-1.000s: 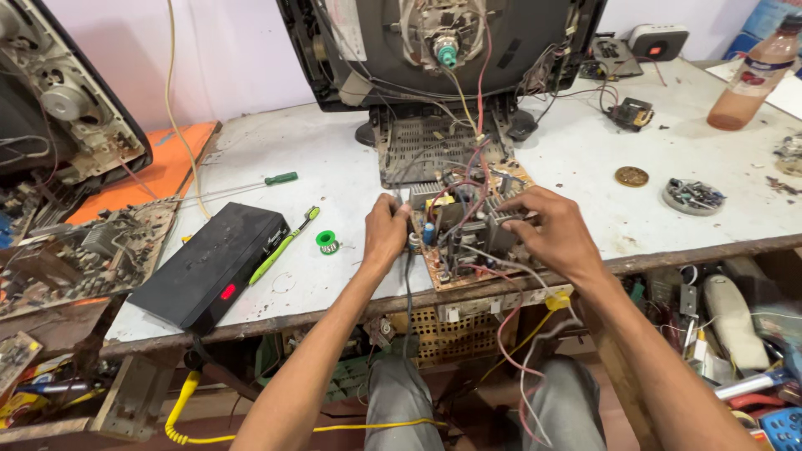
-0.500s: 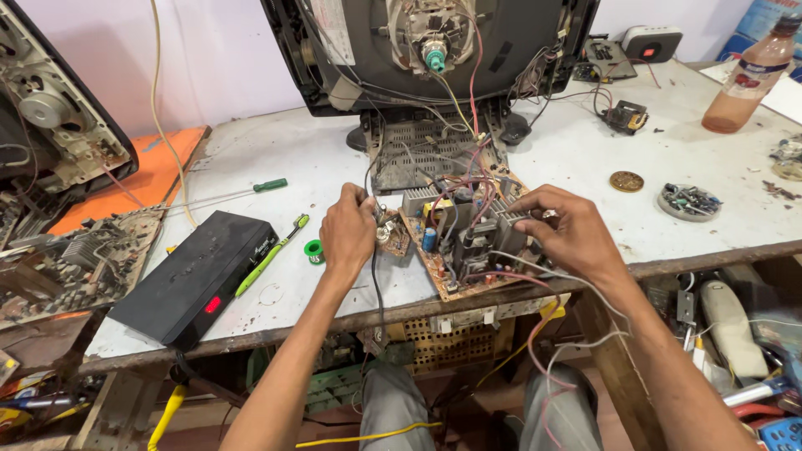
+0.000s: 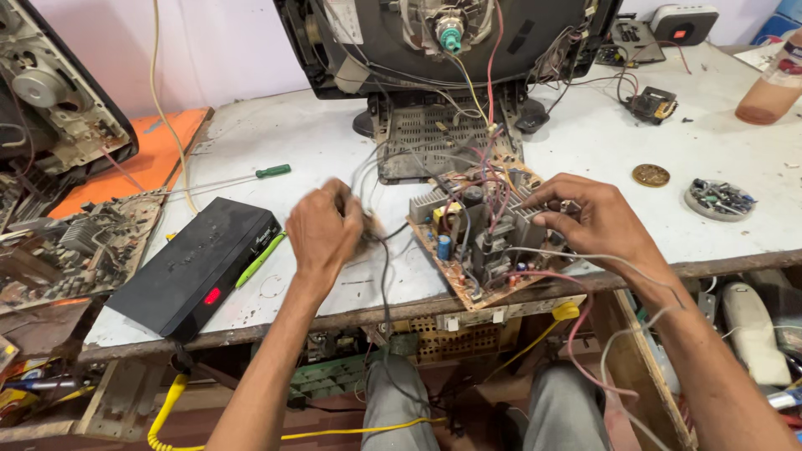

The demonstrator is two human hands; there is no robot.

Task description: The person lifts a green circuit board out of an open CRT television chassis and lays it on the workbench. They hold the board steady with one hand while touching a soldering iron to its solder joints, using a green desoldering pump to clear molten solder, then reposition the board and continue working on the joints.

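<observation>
A brown circuit board (image 3: 468, 250) crowded with parts and coloured wires lies at the bench's front edge, below an opened television set (image 3: 443, 42). My right hand (image 3: 589, 219) grips the board's right side at a finned metal heat sink. My left hand (image 3: 324, 230) is a blurred fist just left of the board, closed on a small brownish part (image 3: 370, 232) with dark wires (image 3: 384, 276) running from it. What the part is cannot be made out.
A black flat box (image 3: 196, 267), a green pen (image 3: 261, 259) and a green-handled screwdriver (image 3: 271, 171) lie left of my left hand. A brown disc (image 3: 650, 174), a round dish of parts (image 3: 718, 199) and a bottle (image 3: 773, 88) sit at the right. Another open chassis (image 3: 50, 108) stands far left.
My left hand has drawn leftward away from the board's left edge, fist closed and blurred. My right hand has stayed on the board's right side.
</observation>
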